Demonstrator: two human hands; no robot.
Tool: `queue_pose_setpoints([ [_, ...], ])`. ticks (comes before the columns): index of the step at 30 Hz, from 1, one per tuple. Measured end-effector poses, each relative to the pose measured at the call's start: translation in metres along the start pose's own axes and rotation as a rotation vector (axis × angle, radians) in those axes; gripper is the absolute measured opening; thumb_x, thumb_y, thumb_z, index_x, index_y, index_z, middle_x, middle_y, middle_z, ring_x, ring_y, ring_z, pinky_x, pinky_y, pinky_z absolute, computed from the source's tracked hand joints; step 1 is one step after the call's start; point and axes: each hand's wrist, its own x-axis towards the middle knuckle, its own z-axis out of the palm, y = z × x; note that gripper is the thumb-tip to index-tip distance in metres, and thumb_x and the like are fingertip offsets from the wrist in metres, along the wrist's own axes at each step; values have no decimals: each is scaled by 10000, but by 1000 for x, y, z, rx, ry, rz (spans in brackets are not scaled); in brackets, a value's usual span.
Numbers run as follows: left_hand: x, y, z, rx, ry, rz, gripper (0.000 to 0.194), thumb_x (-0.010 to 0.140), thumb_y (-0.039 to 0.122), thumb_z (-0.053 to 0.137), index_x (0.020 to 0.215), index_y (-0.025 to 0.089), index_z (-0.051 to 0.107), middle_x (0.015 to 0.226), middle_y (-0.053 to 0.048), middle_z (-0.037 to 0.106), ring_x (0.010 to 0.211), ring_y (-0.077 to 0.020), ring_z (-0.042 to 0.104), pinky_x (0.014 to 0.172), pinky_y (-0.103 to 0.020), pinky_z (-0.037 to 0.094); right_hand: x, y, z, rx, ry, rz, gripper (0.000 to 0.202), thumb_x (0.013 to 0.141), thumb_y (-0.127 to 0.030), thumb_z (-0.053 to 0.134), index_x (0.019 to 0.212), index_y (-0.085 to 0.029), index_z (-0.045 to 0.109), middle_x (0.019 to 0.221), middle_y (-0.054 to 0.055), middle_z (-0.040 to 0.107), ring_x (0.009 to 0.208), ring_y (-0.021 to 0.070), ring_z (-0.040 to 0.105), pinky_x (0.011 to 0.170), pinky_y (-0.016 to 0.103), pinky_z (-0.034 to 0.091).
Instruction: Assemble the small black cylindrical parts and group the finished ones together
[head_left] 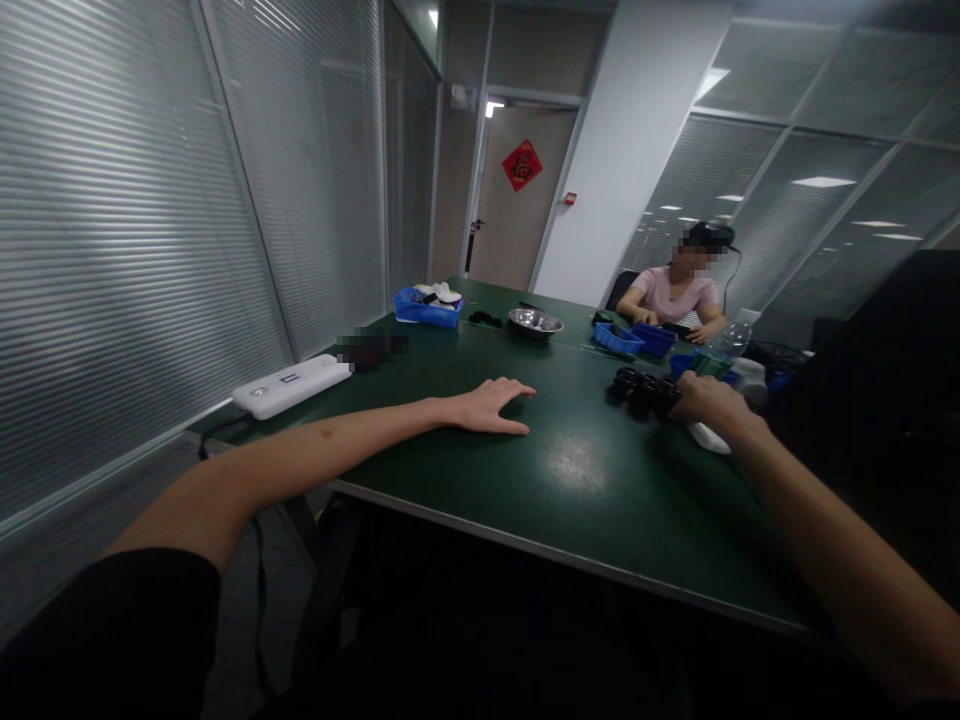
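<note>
My left hand (491,406) hovers over or rests on the green table (450,455), fingers apart and holding nothing. On the right, my right hand (712,402) is at the right end of a bunch of black, rounded items (641,390). Its fingers are bent against them, but the fingertips are partly hidden, so a grip cannot be made out. A white object (709,438) lies just below that hand. Behind it stand a clear plastic bottle (731,340) and a blue container (682,364).
A metal bowl (535,323) and a filled blue basket (428,308) stand farther back. Two blue trays (619,340) (654,340) are near a seated person (675,295) across the table. A white power strip (292,386) lies at the left edge.
</note>
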Motion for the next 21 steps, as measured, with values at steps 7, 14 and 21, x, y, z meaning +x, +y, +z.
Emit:
queue_pose_setpoints([
  [7,-1,1,0,6,-4,-4,778,915,630,558,1513,162,392,1481,-147,501,1347,-308,463,1150,-479,336,2,1,6,-30,-33,22,449,853,-380,716,1170,-125,526,1206,249,636,1091,388,664,780,371,490],
  [14,-1,1,0,5,-9,7,764,920,654,536,1512,193,394,1468,-131,512,1323,-304,475,1130,-466,354,-1,2,-1,-34,-6,47,486,884,-463,673,1205,-130,527,1235,248,635,1109,393,651,825,425,505],
  [21,-2,3,-1,10,-13,5,751,924,656,532,1510,206,398,1471,-125,516,1321,-302,475,1130,-456,348,2,-14,4,38,241,-103,538,1015,-531,416,1370,-141,520,1393,223,565,1281,403,526,1022,520,462],
])
